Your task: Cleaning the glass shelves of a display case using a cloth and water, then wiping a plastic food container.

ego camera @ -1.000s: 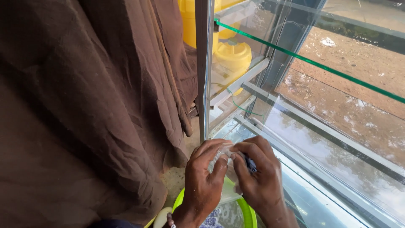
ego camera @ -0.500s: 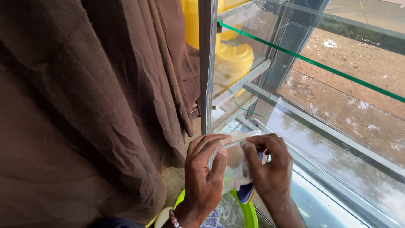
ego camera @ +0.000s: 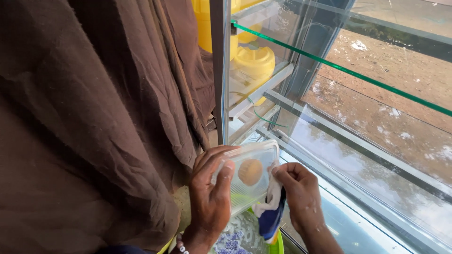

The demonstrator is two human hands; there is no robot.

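The left hand (ego camera: 212, 197) closes around a clear plastic container (ego camera: 247, 181), fingers curled behind its left edge and thumb pressed on its face, holding it tilted up in front of the body. Just right of it, the right hand (ego camera: 299, 193) is closed on a white and blue cloth (ego camera: 270, 211) that touches the container's right side. The container looks light, thin and slightly flexible, likely slippery if wet, so it is best gripped by its rim. 1 round tan shape (ego camera: 250, 172) shows through it, possibly food inside. Below both hands sits a green basin (ego camera: 278, 244). Beyond them stands a glass cabinet (ego camera: 301, 94) holding a yellow jug (ego camera: 252, 63).
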